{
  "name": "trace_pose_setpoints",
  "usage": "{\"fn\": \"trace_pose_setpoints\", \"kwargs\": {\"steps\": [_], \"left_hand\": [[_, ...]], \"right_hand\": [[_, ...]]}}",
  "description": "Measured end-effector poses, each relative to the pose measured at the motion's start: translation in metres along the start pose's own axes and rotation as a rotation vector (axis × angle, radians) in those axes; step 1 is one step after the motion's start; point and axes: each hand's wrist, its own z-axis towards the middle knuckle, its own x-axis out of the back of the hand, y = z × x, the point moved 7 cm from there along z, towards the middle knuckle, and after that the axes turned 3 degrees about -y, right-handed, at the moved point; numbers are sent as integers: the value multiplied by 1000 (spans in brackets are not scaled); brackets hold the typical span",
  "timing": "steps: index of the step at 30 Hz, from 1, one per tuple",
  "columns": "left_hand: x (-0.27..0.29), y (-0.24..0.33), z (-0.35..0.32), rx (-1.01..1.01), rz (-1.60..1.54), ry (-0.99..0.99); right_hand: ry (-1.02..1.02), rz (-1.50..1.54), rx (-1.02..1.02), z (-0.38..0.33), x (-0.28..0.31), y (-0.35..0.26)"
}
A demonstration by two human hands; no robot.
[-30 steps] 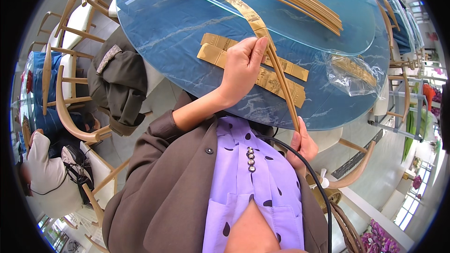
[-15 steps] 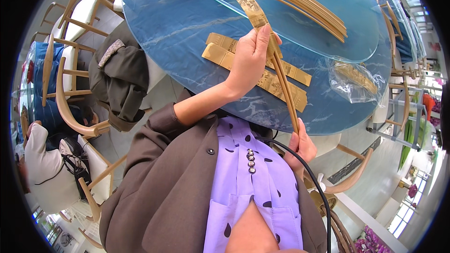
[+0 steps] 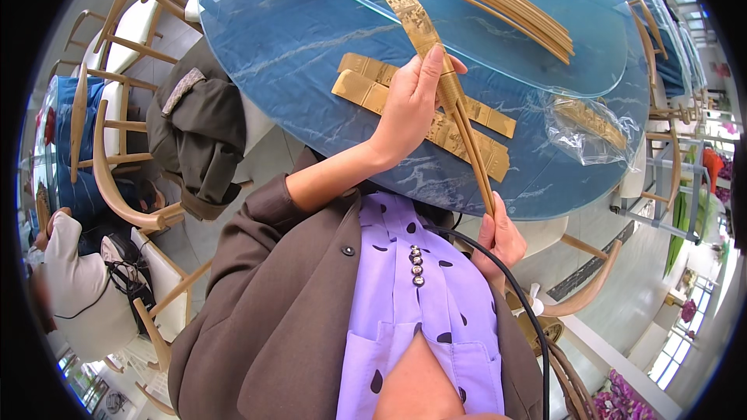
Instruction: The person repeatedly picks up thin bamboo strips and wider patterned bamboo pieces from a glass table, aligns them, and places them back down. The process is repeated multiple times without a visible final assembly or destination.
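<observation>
Your left hand [image 3: 410, 97] is clamped on a gold paper sleeve [image 3: 402, 8], thumb on top, its free end pointing up and left. Your right hand [image 3: 500, 243] pinches the near ends of the chopsticks [image 3: 475, 157], by the counter [image 3: 272, 54] edge. Sticks slant up to the sleeve's lower end; can't tell how deep they sit. Two flat sleeves [image 3: 359, 89] lie beneath. Stick bundle [image 3: 513, 15] is on the glass turntable [image 3: 595, 74], clear bag [image 3: 593, 128] right.
</observation>
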Motion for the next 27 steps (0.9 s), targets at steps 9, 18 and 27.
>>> {"fn": "trace_pose_setpoints", "kwargs": {"steps": [9,18,27], "left_hand": [[-6,-13,-11,-35,99,7],[-9,-5,-7,41,-67,-90],[-7,-27,-9,24,46,-18]], "right_hand": [[16,-20,36,-1,-2,0],[20,-34,-15,0,2,2],[14,-48,34,0,-1,0]]}}
